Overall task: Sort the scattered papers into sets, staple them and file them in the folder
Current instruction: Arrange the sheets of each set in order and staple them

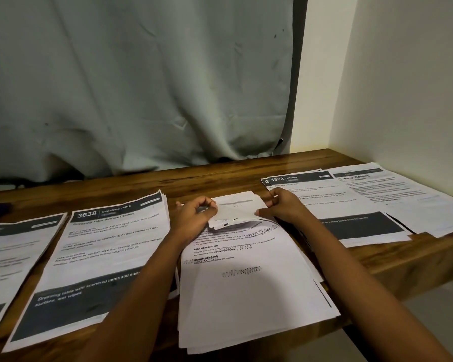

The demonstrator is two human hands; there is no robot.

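Centre stack (249, 291): left hand (195, 215), right hand (281, 209) pinch folded top sheet (237, 206).

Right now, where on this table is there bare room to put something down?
The table is bare along the back, between the curtain and the paper piles. The front is crowded: piles lie nearly edge to edge.

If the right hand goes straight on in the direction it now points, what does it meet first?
The right hand points left and pinches the folded-up sheet. Going on, it would press into that sheet first, then probably meet the left hand at its other edge; depth is unclear.
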